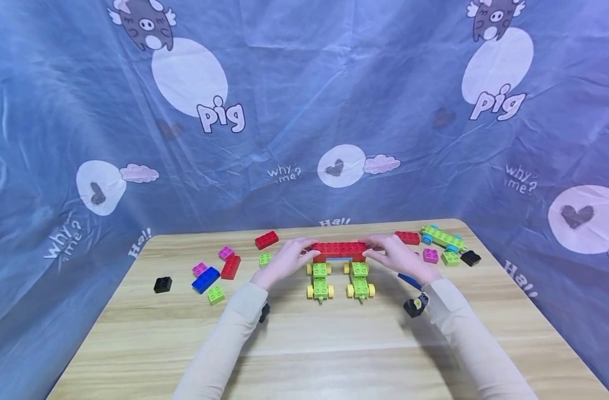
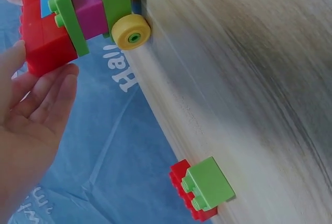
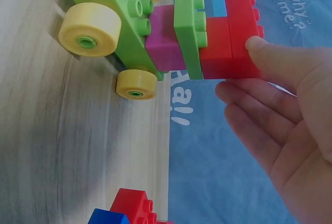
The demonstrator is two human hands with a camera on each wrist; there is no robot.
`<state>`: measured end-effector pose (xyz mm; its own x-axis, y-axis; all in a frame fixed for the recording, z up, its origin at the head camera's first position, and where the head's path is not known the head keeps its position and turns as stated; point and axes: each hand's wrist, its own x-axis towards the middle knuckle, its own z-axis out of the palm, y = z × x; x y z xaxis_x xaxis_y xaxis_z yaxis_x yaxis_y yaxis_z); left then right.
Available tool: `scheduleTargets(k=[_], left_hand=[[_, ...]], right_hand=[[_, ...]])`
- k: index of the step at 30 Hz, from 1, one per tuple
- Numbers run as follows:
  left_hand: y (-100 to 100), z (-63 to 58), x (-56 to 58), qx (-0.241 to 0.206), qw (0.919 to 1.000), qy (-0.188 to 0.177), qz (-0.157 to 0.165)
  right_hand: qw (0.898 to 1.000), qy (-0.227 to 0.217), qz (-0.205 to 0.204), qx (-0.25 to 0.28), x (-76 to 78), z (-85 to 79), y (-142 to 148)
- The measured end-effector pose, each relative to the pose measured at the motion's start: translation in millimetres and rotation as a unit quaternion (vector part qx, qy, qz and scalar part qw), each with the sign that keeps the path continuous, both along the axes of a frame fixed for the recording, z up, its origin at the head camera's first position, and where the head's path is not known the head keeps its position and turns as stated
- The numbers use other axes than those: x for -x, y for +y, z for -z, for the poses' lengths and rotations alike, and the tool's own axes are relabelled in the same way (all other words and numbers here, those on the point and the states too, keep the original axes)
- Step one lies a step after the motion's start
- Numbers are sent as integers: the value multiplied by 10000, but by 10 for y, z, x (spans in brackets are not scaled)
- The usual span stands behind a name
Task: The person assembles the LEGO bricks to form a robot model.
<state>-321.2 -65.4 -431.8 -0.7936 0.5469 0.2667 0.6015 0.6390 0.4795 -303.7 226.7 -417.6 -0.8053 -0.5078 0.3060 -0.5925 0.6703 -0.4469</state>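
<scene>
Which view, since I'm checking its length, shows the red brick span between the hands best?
The head view: it shows the red brick span nearly whole, from left hand to right hand. Each wrist view shows mainly the end its own hand grips, close up.

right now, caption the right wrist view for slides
Right hand grips red rectangular plastic bricks above a yellow-wheeled green plastic base.

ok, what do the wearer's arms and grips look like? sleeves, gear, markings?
Left sleeve and right sleeve: long, plain, off-white to beige, reaching the wrists. Left grip and right grip: bare, no gloves or rings visible. Small black device at each wrist: the right one shows a pale yellowish patch; the left one is mostly hidden. No cables visible.
</scene>
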Motion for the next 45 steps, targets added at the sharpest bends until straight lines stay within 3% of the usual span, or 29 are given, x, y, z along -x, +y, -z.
scheduleTargets(k=[15, 27, 37, 40, 45], left_hand=[[-53, 24, 15, -473, 9976, -497, -11], [-202, -174, 36, -550, 9978, -358, 47], [-690, -306, 11, -424, 9989, -181, -84], [-880, -318, -4, -384, 9987, -100, -306], [-1168, -291, -66, -547, 9957, -350, -661]], right_hand=[[9989, -379, 114, 256, 9, 52, -22], [9983, -419, 140, 368, 13, 40, 24], [9984, -439, 57, 346, -8, 27, 11], [9984, -414, 45, 383, -2, 31, 10], [9987, -343, 30, 385, -1, 65, 16]])
